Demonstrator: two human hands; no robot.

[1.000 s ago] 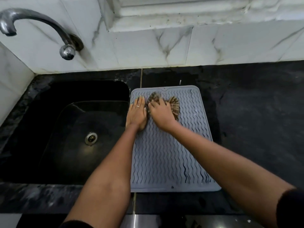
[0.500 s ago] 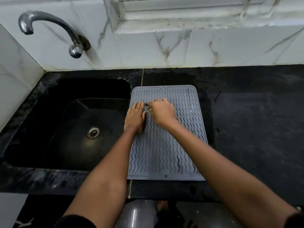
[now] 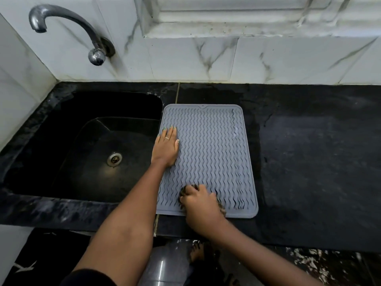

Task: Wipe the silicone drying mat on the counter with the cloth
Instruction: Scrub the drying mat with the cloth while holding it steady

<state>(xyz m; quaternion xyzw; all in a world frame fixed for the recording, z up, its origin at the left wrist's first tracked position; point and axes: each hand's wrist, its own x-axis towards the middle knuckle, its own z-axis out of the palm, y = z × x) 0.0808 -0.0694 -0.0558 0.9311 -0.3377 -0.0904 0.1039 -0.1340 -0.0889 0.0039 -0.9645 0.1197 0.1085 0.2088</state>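
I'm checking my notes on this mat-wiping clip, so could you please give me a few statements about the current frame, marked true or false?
1. The left hand lies flat on the left part of the drying mat. True.
2. The right hand holds the cloth at the mat's far edge, near the wall. False: it holds the cloth at the mat's near edge.
3. The mat lies inside the sink. False: it lies on the black counter, just right of the sink.
4. A ring shows on the left hand. True.
5. Water runs from the tap. False: no stream is visible.
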